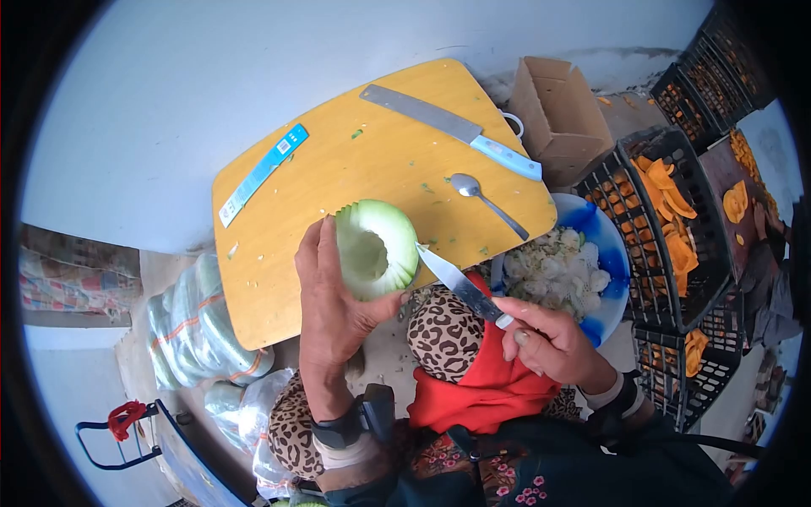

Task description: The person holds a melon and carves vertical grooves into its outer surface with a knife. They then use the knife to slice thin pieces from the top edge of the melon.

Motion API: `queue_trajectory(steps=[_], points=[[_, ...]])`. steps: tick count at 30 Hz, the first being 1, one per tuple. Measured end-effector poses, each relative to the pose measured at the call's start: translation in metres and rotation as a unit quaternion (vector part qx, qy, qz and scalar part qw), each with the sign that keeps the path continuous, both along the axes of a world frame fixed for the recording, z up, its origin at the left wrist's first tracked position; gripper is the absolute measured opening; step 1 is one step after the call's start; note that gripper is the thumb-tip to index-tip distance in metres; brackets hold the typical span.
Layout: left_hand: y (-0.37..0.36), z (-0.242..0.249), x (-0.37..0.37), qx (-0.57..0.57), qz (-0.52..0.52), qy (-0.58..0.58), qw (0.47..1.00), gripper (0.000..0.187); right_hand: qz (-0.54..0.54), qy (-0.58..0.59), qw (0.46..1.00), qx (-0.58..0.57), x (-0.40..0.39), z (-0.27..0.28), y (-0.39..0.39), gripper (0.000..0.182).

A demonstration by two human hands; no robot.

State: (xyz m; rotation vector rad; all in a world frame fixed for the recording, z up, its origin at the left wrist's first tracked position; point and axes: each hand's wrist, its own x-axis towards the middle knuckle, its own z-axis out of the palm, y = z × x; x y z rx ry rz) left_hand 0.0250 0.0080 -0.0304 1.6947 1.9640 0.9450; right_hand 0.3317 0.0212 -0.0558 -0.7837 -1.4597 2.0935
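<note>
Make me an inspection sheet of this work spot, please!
Surface: yellow tabletop, scattered with small green scraps.
Job's things: round pale-green hollowed vegetable; small metal knife with its tip at the vegetable's edge.
Clutter: wide metal cleaver with light-blue handle, silver metal spoon, flat blue-and-white strip, all on the tabletop.
Hands: left hand grips the vegetable; right hand holds the knife.
Cables: black cord-like strip at lower right; cannot tell whether it is a cable.
Surroundings: blue-and-white basin of whitish scraps, open brown cardboard box, black plastic crate with orange pieces.
</note>
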Motion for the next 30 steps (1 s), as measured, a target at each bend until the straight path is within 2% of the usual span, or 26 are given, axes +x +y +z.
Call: queue_trajectory(steps=[6, 9, 15, 18, 24, 30], points=[[-0.001, 0.002, 0.001, -0.002, -0.001, 0.03, 1.0, 0.131, -0.034, -0.074, 0.964, 0.254, -0.008, 0.007, 0.001, 0.052], [-0.001, 0.005, 0.003, -0.002, 0.0, 0.049, 0.999, 0.132, -0.03, -0.098, 0.946, 0.307, -0.015, 0.019, -0.004, 0.051], [0.0, 0.002, 0.003, -0.005, 0.01, 0.051, 0.999, 0.129, -0.023, -0.143, 0.932, 0.333, -0.02, 0.022, -0.01, 0.053], [0.0, 0.003, 0.002, 0.002, -0.003, 0.064, 0.998, 0.126, -0.059, -0.132, 0.929, 0.341, -0.023, 0.019, -0.012, 0.051], [0.001, 0.003, 0.002, 0.006, -0.005, 0.067, 0.998, 0.124, -0.058, -0.135, 0.926, 0.349, -0.026, 0.023, -0.012, 0.05], [0.001, 0.0, 0.001, 0.014, -0.006, 0.067, 0.998, 0.124, -0.026, -0.163, 0.924, 0.345, -0.023, 0.028, -0.014, 0.054]])
